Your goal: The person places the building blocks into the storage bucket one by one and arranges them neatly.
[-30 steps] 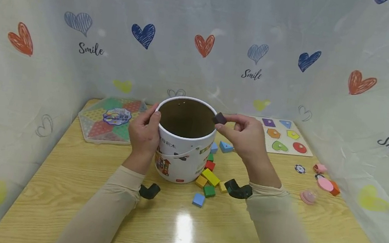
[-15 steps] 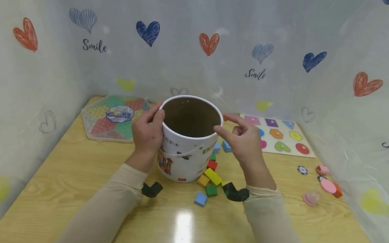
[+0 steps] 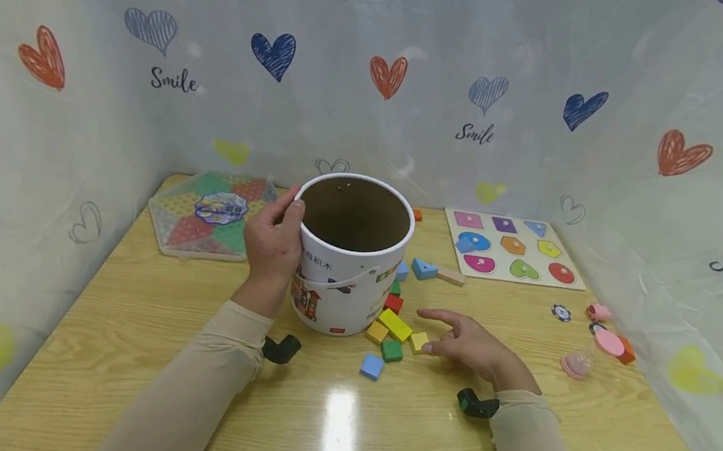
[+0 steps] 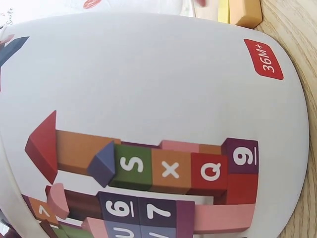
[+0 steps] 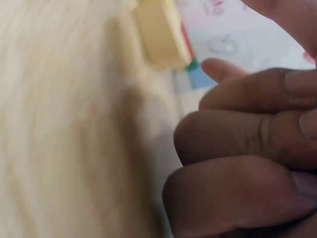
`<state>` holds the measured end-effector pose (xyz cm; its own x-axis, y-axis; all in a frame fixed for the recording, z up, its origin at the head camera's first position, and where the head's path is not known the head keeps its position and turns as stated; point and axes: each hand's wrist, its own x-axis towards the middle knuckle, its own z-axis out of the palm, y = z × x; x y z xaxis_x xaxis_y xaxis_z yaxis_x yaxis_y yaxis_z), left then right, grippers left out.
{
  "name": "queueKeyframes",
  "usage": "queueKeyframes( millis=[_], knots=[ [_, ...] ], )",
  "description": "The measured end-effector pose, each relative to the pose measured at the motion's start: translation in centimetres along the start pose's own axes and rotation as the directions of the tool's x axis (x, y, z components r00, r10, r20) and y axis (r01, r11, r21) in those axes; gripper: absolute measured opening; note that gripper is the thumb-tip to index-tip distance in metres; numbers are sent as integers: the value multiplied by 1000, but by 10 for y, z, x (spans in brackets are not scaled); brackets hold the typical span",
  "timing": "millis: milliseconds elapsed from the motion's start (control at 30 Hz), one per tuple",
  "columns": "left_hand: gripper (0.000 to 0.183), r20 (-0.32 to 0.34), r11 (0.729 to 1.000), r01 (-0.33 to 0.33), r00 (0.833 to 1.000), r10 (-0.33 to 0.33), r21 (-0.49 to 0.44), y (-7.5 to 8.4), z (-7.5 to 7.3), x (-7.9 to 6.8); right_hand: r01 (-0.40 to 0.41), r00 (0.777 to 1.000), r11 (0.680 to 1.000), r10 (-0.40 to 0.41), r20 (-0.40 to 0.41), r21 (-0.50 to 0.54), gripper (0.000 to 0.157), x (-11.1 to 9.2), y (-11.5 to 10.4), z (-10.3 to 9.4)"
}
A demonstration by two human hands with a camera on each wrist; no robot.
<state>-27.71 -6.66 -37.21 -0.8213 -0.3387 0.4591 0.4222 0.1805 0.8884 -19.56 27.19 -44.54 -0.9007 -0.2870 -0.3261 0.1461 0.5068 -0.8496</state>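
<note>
My left hand [image 3: 273, 244] grips the left rim of a white bucket [image 3: 342, 284], its thumb outside near the top edge. Printed block pictures and a red "36M+" label on the bucket wall [image 4: 148, 84] fill the left wrist view; what shows of the inside is dark. My right hand [image 3: 472, 345] is low over the table, index finger and thumb spread apart and the other fingers curled, holding nothing. Its thumb tip is beside a small yellow block [image 3: 418, 342]; whether they touch I cannot tell. In the right wrist view, a pale yellow block [image 5: 163, 34] lies beyond the curled fingers [image 5: 223, 131].
Along the bucket's right side lie a long yellow block [image 3: 396, 326], a green block [image 3: 392, 350], a light blue block [image 3: 372, 366] and several others. A shape puzzle board [image 3: 564, 262] stands behind right, a patterned hexagonal box [image 3: 180, 231] behind left. Small pink toys [image 3: 609, 343] are at right.
The dark block pinched in my right hand at the bucket rim is gone from the fingers. That hand has moved down and right to the small yellow block. My left hand still grips the bucket.
</note>
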Motion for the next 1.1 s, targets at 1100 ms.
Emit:
queueKeyframes(
  millis=[1100],
  knots=[
    [30,-3,1000,17,1000,-17,-6,0,1,0,86,996,993,-84,20,-83,38,-2,-13,-2]
  ],
)
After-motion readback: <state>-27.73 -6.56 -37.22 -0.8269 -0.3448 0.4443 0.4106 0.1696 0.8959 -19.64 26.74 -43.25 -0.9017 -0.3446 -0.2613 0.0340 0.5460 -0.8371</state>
